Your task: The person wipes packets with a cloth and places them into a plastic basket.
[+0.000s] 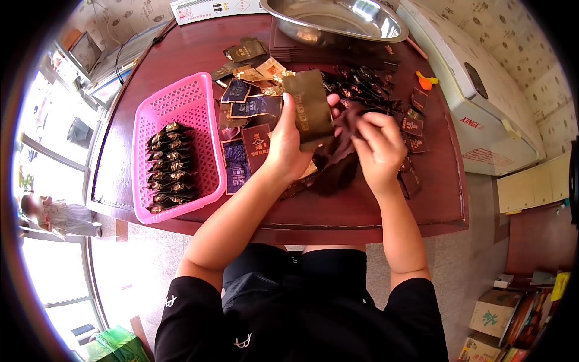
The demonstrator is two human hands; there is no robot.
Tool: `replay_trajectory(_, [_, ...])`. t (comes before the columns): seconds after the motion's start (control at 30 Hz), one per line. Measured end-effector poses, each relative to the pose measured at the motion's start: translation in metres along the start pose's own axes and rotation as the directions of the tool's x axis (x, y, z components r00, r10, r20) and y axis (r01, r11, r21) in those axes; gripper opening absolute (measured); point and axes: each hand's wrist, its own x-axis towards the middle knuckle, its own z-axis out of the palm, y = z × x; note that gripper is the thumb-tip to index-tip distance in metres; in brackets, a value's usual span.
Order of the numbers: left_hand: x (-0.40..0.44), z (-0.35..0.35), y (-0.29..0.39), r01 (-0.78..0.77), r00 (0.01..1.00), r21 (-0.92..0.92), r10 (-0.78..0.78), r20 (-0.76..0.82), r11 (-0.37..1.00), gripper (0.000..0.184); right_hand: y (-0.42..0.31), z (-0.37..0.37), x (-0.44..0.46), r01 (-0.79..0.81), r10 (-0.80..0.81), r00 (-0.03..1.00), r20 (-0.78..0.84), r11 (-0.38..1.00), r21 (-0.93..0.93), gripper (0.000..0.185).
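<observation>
My left hand (pixel 286 145) is closed around a flat olive-brown packet (pixel 309 105) with gold lettering, held up over the middle of the table. Close beside it, the fingers of my right hand (pixel 381 148) pinch a dark brown, crumpled, cloth-like piece (pixel 342 152) that hangs down toward the tabletop. Whether that piece is a bag or a loose cloth I cannot tell. Near my left wrist lie a reddish-brown packet (pixel 257 145) and a purple packet (pixel 236 172). Beyond my right hand is a heap of small dark packets (pixel 368 87).
A pink plastic basket (pixel 209 111) on the left holds a row of dark packets (pixel 171 166). At the back stand a metal basin (pixel 338 37) and a white appliance (pixel 217 8). A white freezer (pixel 482 102) adjoins the right side. Further left, a person (pixel 60 217) is visible.
</observation>
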Motion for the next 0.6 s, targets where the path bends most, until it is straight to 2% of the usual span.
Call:
replay_trajectory(0.07, [0.001, 0.003, -0.007, -0.01, 0.999, 0.098, 0.013, -0.035, 0.995, 0.069, 0.005, -0.001, 0.001, 0.031, -0.028, 0.994, -0.103, 0.999, 0.031, 0.039])
replay_trajectory(0.1, [0.002, 0.0, -0.011, 0.061, 0.997, 0.165, -0.051, -0.063, 0.984, 0.075, 0.001, -0.002, 0.002, 0.081, -0.076, 0.995, -0.066, 0.994, 0.075, 0.037])
replay_trajectory(0.13, [0.0, -0.002, -0.014, 0.058, 0.997, 0.162, -0.048, -0.064, 0.985, 0.075, -0.008, -0.002, 0.004, 0.12, -0.123, 0.991, 0.059, 0.991, 0.052, 0.037])
replay_trajectory(0.2, [-0.004, -0.002, -0.018, 0.009, 0.998, 0.06, -0.013, 0.062, 0.998, 0.079, -0.019, 0.012, 0.006, 0.191, -0.192, 0.923, 0.334, 0.981, 0.035, 0.043])
replay_trajectory(0.23, [-0.006, -0.002, -0.015, 0.004, 0.996, 0.032, -0.007, 0.086, 0.999, 0.083, -0.019, 0.02, 0.002, 0.222, -0.197, 0.903, 0.382, 0.975, -0.023, 0.046])
replay_trajectory(0.27, [-0.008, -0.002, -0.012, 0.038, 0.999, -0.048, -0.036, 0.031, 0.998, 0.081, -0.017, 0.025, -0.001, 0.255, -0.197, 0.881, 0.43, 0.963, -0.081, 0.049])
replay_trajectory(0.33, [-0.006, 0.006, -0.019, -0.037, 0.991, 0.105, 0.049, -0.122, 0.994, 0.079, -0.012, 0.024, -0.001, 0.241, -0.185, 0.887, 0.423, 0.967, -0.083, 0.047])
replay_trajectory(0.4, [-0.006, 0.007, -0.02, 0.09, 0.988, 0.191, -0.063, -0.142, 0.977, 0.069, -0.006, 0.021, -0.001, 0.121, -0.089, 0.933, 0.348, 0.99, -0.073, 0.043])
replay_trajectory(0.43, [-0.004, -0.003, -0.03, -0.039, 0.999, 0.355, 0.048, -0.017, 0.934, 0.066, -0.004, 0.021, 0.0, 0.088, -0.07, 0.95, 0.305, 0.995, -0.048, 0.039])
replay_trajectory(0.47, [-0.005, -0.015, -0.04, -0.17, 0.984, 0.603, 0.168, 0.061, 0.779, 0.063, -0.001, 0.02, 0.001, 0.088, -0.069, 0.95, 0.304, 0.995, -0.05, 0.039])
replay_trajectory(0.53, [-0.008, -0.014, -0.036, -0.043, 0.997, 0.649, -0.012, 0.08, 0.76, 0.06, 0.005, 0.018, 0.0, -0.017, 0.013, 0.985, 0.169, 0.999, 0.027, 0.036])
replay_trajectory(0.57, [-0.013, -0.01, -0.039, -0.025, 0.998, 0.641, -0.014, 0.055, 0.767, 0.06, 0.007, 0.018, -0.004, -0.106, 0.102, 0.99, 0.099, 0.994, 0.041, 0.032])
replay_trajectory(0.6, [-0.012, -0.013, -0.03, -0.025, 0.989, 0.72, -0.09, 0.121, 0.693, 0.056, 0.01, 0.017, -0.005, -0.207, 0.205, 0.978, 0.032, 0.976, 0.068, 0.029])
